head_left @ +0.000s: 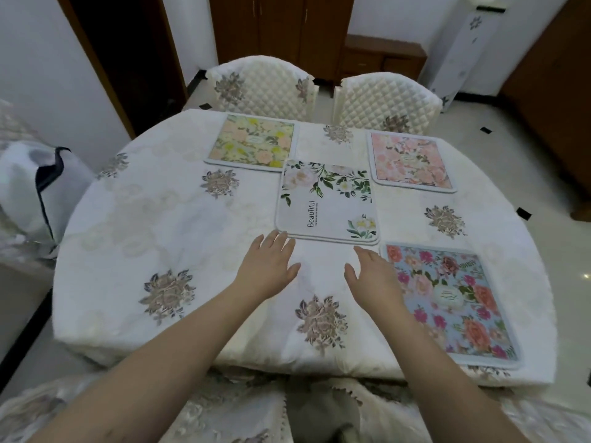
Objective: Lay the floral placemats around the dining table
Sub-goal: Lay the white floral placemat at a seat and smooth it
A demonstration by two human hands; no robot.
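Left hand [270,260] and right hand [372,270], lower centre of frame: both empty, fingers straight and spread, palms down over table [160,219], reaching toward stack.

Blue placemat [447,298], lower right: laid flat at near edge.

White placemat stack [327,203], centre: supply pile (layered edges visible), fingertips just short of it.

Yellow placemat [254,142] and pink placemat [411,161], upper frame: each set before chair.

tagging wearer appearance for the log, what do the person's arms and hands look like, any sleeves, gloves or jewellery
Both forearms are bare up to the frame's lower edge, with no sleeves in view. The left hand and right hand wear no gloves, and no rings, watch or bracelets show on the fingers or wrists.
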